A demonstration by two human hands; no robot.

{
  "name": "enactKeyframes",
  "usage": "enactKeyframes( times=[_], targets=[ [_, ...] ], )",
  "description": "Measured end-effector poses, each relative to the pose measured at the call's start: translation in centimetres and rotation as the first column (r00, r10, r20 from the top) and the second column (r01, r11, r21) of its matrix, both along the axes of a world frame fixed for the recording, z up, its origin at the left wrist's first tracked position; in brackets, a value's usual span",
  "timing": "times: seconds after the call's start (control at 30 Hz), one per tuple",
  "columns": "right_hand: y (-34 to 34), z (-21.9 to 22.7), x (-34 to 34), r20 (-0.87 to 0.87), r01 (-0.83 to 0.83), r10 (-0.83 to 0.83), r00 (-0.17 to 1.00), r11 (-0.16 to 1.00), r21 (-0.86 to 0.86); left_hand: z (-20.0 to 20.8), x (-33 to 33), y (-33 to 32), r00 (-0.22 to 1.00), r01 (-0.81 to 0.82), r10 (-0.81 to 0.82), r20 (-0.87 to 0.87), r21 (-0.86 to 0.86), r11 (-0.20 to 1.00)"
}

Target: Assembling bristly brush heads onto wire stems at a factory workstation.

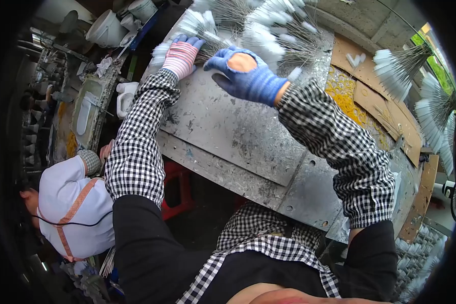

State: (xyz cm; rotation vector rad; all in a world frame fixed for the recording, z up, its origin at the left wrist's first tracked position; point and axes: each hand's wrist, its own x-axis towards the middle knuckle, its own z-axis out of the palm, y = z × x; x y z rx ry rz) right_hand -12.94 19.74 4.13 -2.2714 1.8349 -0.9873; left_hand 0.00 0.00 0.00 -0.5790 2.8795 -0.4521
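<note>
My left hand, in a pink-and-white striped glove with blue fingertips, lies at the table's far left edge. Its fingers are stretched out over white-bristled wire brushes, and nothing shows gripped in them. To its right, my right hand hovers above the metal tabletop in a blue glove with a round hole on its back. The fingers there are bent, with thumb and forefinger apart and nothing visible between them. Beyond both hands lies a large heap of the same brushes, their thin wire stems tangled together.
Yellow rubber bands lie beside cardboard sheets on the right. More brush bundles stand at the far right. A co-worker in a white top is at the left, below a trough and white buckets.
</note>
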Motion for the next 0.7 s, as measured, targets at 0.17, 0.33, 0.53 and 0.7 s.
enactKeyframes(
  times=[0.17,0.33,0.53,0.7],
  targets=[
    [-8.8,-1.7,-0.4,0.292,0.090,-0.160,0.943,0.967,0.239,-1.4,2.4,-1.7,0.992,0.120,-0.124,-0.030,-0.109,0.987],
    [-10.2,-6.6,-0.9,-0.301,0.160,-0.165,0.939,0.986,-0.041,0.0,7.6,2.5,0.962,0.208,-0.218,-0.164,-0.080,0.975],
    [-11.8,-8.6,-1.9,-0.379,0.345,-0.295,0.877,0.936,0.071,0.5,9.7,8.2,0.999,-0.002,0.002,-0.033,0.017,1.000],
    [-9.8,-5.9,-1.3,-0.378,0.477,-0.414,0.828,0.874,0.089,-1.3,15.8,12.1,0.972,0.045,-0.044,-0.231,0.000,0.999]
  ],
)
